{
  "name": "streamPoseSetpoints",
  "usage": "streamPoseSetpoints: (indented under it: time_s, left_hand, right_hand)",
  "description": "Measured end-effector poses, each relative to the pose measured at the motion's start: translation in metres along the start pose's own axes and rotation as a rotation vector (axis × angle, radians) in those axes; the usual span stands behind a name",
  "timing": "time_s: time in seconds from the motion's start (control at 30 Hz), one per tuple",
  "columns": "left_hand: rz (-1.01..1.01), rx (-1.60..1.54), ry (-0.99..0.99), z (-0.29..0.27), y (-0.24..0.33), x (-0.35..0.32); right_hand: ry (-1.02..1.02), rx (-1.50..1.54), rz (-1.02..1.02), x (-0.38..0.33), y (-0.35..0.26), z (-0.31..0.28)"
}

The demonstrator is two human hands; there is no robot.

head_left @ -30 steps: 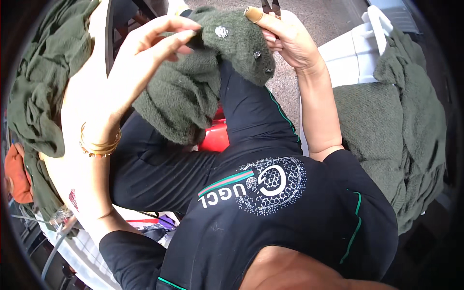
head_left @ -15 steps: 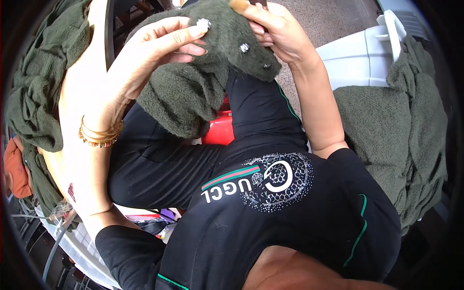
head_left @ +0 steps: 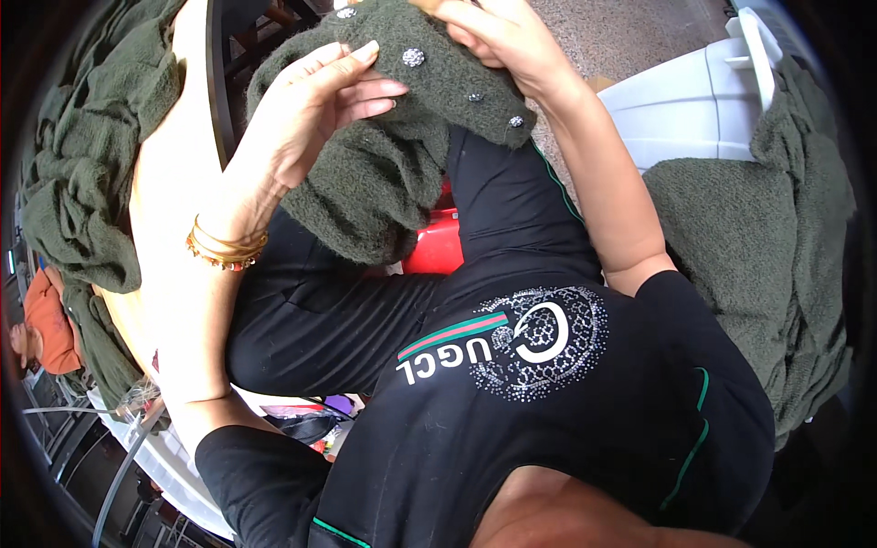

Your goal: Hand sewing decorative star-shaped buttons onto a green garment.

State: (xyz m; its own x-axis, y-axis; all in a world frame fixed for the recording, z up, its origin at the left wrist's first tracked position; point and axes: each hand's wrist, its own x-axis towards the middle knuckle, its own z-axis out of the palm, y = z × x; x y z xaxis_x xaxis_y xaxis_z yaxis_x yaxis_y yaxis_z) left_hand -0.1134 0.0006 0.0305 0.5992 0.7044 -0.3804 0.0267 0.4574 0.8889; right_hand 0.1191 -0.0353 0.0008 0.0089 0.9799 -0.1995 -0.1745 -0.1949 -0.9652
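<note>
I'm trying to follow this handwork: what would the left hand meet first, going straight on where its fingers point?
The left hand would most likely meet the dark green knit garment, near a sparkly button. Depth is unclear; hand and garment may be touching.

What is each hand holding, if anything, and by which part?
Right hand: the dark green knit garment, by the side near the shiny buttons. Left hand: over the garment; whether it grips cannot be told.

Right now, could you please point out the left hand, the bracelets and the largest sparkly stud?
Left hand (head_left: 311,108): head view, hand's middle.
Bracelets (head_left: 225,255): head view, gold bands.
Largest sparkly stud (head_left: 414,57): head view, centre.
</note>
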Motion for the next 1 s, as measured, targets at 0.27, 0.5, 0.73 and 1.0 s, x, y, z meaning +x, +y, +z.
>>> streamPoseSetpoints:
  time_s: [0.27, 0.5, 0.73, 1.0]
  left_hand:
    - [0.161, 0.146, 0.088, -0.006, -0.010, 0.001]
    - [0.448, 0.269, 0.141, 0.006, -0.010, 0.000]
    - [0.459, 0.382, 0.192, 0.015, -0.006, -0.014]
    - [0.272, 0.250, 0.291, -0.009, -0.005, -0.006]
  right_hand:
    - [-0.209, -0.151, -0.203, -0.019, 0.027, 0.001]
    - [-0.180, 0.027, -0.003, -0.021, 0.019, -0.003]
    - [-0.236, 0.129, 0.028, -0.026, 0.021, -0.004]
    - [-0.265, 0.152, 0.014, -0.025, 0.033, -0.010]
